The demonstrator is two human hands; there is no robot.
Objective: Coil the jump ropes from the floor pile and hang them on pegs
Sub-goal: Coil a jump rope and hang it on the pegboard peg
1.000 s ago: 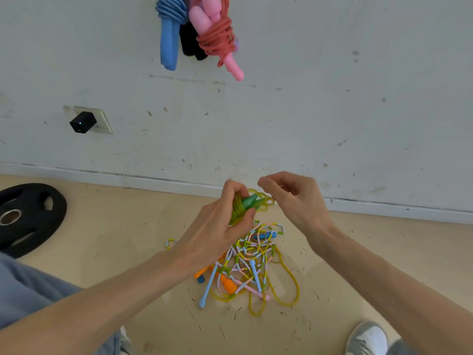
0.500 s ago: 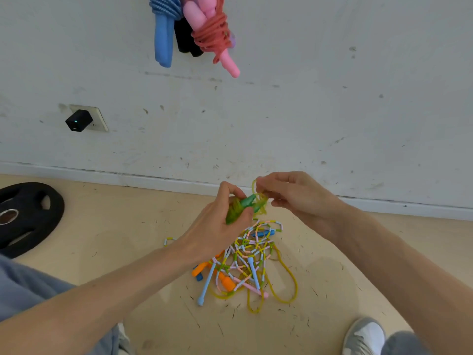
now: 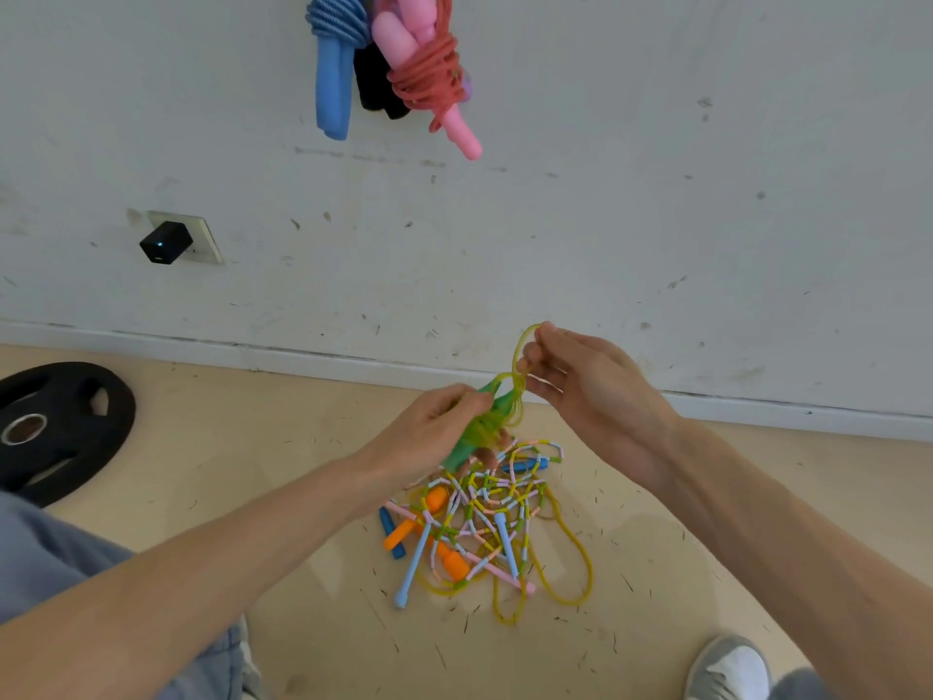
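My left hand (image 3: 429, 437) grips a coiled green jump rope (image 3: 487, 421) with green handles, its thin yellow-green cord wound round them. My right hand (image 3: 580, 381) pinches a loop of that cord just above and to the right of the bundle. Below my hands a tangled pile of jump ropes (image 3: 479, 527) lies on the floor, with beaded cords and blue, orange and pink handles. High on the wall hang coiled ropes: a blue one (image 3: 335, 58), a black one (image 3: 376, 83) and a pink-handled red one (image 3: 429, 73). The pegs are out of view.
A black weight plate (image 3: 55, 426) lies on the floor at the left. A black plug (image 3: 165, 242) sits in a wall socket. My grey shoe (image 3: 727, 669) is at the bottom right, my grey trouser leg (image 3: 45, 568) at the bottom left.
My right hand has drawn a loop of the cord up and to the right, away from the bundle. My left hand keeps its grip on the green handles.
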